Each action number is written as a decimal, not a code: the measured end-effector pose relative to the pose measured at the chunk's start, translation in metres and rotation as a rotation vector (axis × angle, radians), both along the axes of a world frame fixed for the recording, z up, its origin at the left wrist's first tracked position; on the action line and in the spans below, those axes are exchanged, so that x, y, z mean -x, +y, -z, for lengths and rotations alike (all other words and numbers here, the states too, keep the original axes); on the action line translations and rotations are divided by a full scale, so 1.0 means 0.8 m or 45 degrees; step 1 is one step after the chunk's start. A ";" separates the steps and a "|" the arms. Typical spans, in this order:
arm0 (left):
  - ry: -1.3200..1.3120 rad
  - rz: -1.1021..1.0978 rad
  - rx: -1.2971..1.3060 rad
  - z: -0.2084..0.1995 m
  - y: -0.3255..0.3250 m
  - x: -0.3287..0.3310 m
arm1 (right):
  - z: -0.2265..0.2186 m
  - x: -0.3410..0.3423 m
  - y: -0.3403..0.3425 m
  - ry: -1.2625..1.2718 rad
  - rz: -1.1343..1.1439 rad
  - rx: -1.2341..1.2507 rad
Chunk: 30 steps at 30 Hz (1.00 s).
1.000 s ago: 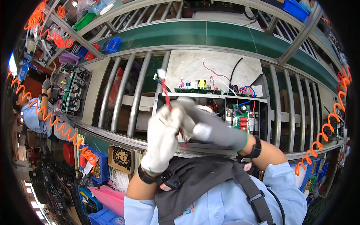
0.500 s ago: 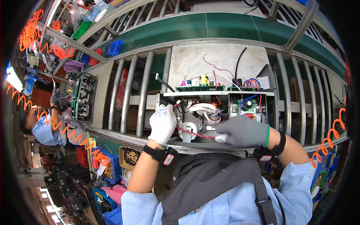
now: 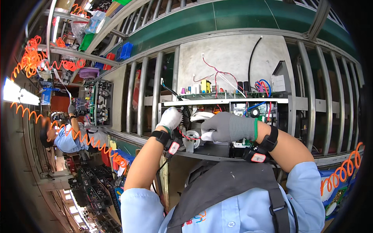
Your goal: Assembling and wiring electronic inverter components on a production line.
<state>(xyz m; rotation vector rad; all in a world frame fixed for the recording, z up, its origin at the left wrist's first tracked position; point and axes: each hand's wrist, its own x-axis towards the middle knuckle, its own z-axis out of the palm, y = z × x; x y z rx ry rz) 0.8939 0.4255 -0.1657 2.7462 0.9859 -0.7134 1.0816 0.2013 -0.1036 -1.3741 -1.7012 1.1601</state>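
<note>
One roller conveyor with bare metal rollers [image 3: 156,89], crossing the room, bordered on its far side by a long dark-green strip [image 3: 244,15], with a second roller line [image 3: 168,7] beyond. One metal frame, its slanting upright [image 3: 319,21] at upper right and further beams at upper left. At far left, a bright white light panel [image 3: 21,94] beside a greyish expanse [image 3: 23,151], wall or floor undeterminable; lower left, a row of bright window-like panes [image 3: 74,210].

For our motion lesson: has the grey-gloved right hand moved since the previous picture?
Yes: the right hand moved left, toward the white round part in the metal chassis.
</note>
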 end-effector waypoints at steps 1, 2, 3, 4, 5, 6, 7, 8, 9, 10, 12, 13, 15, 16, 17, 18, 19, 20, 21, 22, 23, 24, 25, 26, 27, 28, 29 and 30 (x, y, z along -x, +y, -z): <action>0.290 0.446 -0.054 -0.008 0.005 -0.010 | 0.001 -0.001 -0.001 -0.010 0.020 -0.026; 0.075 0.297 0.036 0.006 0.010 -0.005 | 0.001 -0.001 -0.003 -0.020 0.026 0.005; -0.144 0.136 0.118 0.022 0.018 0.004 | -0.002 0.001 -0.004 -0.036 0.022 0.028; -0.132 0.117 0.103 0.033 0.021 0.005 | -0.003 0.001 -0.003 -0.056 0.022 0.052; -0.120 0.098 0.088 0.047 0.022 0.004 | -0.002 0.003 -0.003 -0.043 0.043 0.002; -0.083 -0.168 0.162 0.020 -0.002 -0.018 | 0.002 0.004 -0.006 -0.031 0.071 -0.043; -0.021 0.306 -0.021 0.030 0.012 -0.016 | 0.004 0.003 -0.006 -0.019 0.099 -0.088; 0.039 0.778 -0.209 0.049 0.037 -0.007 | 0.003 0.002 -0.005 -0.042 0.089 -0.043; 0.107 1.223 -0.403 0.074 0.053 0.012 | -0.001 0.005 -0.004 -0.062 0.054 -0.002; -0.088 0.469 0.114 0.095 0.055 0.016 | -0.002 0.006 -0.002 -0.081 0.033 0.038; -0.576 -0.412 0.522 0.112 0.050 0.017 | 0.004 0.009 -0.001 -0.062 0.044 0.001; -0.575 -0.554 0.577 0.107 0.045 0.012 | 0.006 0.010 -0.002 -0.052 0.058 -0.015; -0.529 -0.849 0.727 0.055 0.020 -0.019 | 0.007 0.009 -0.003 -0.103 0.102 -0.004; -0.482 -1.009 0.819 0.014 0.003 -0.036 | 0.006 0.009 -0.002 -0.130 0.118 -0.002; -0.407 -0.755 0.791 -0.011 0.002 -0.031 | 0.008 0.011 -0.001 -0.125 0.144 -0.025; -0.352 -0.683 0.759 -0.028 -0.005 -0.031 | 0.010 0.015 -0.001 -0.121 0.167 -0.046; -0.297 -0.610 0.727 -0.037 -0.008 -0.030 | 0.011 0.017 -0.001 -0.118 0.190 -0.067; -0.328 -0.404 0.732 -0.022 0.003 -0.018 | 0.012 0.017 0.000 -0.124 0.193 -0.064; -0.371 -0.201 0.723 -0.022 0.007 -0.016 | 0.010 0.017 0.001 -0.175 0.173 -0.035; -0.279 -0.025 0.705 -0.023 0.012 -0.015 | 0.008 0.017 0.001 -0.226 0.153 -0.006; -0.185 0.149 0.684 -0.025 0.016 -0.014 | 0.007 0.018 0.002 -0.278 0.133 0.022; -0.513 -0.245 0.674 0.017 0.011 0.005 | 0.005 0.024 0.002 -0.287 0.114 0.003; -0.397 -0.375 0.583 0.020 0.010 -0.002 | 0.006 0.026 0.001 -0.300 0.126 -0.007; -0.313 -0.208 0.352 0.019 0.006 0.000 | 0.007 0.027 0.001 -0.313 0.138 -0.017; -0.220 -0.020 0.130 -0.021 -0.012 -0.022 | 0.011 0.023 0.002 -0.322 0.157 -0.006; -0.170 0.219 0.109 -0.072 -0.030 -0.035 | 0.013 0.023 0.002 -0.322 0.166 0.004; -0.105 0.163 0.080 -0.097 -0.028 -0.036 | 0.014 0.024 0.002 -0.324 0.166 0.015; -0.190 0.117 0.033 -0.126 -0.023 -0.037 | 0.010 0.023 0.004 -0.305 0.135 0.006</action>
